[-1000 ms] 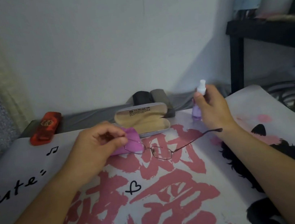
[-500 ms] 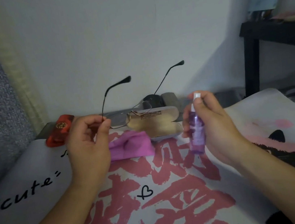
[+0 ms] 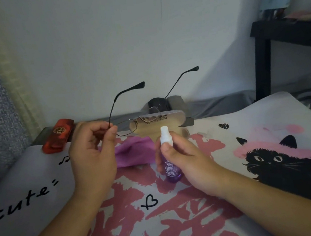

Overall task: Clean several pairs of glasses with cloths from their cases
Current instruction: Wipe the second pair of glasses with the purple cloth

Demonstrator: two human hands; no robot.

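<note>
Covering the worktop is a printed mat [image 3: 41, 194] with pink characters, a black cat at right and "cute" at left. Right hand [image 3: 188, 159] is raised over the mat, fingers wrapped around a purple spray bottle [image 3: 171, 167], thumb on the white nozzle, bottle upright. Left hand [image 3: 92, 156] is level with it, well apart, fingers pinched closed on the left corner of thin wire glasses [image 3: 137, 122], held in the air with both temples pointing up and away. Purple cloth [image 3: 135, 152] lies crumpled on the mat between the hands, just behind them. Open case [image 3: 170, 117] with tan lining sits behind the cloth, glasses lenses overlapping it in view. Red case [image 3: 58, 138], closed, lies at far left by the mat edge. Dark cases [image 3: 166, 103] stand behind the open one, against the wall. Black shelf [image 3: 278, 34] at far right.
</note>
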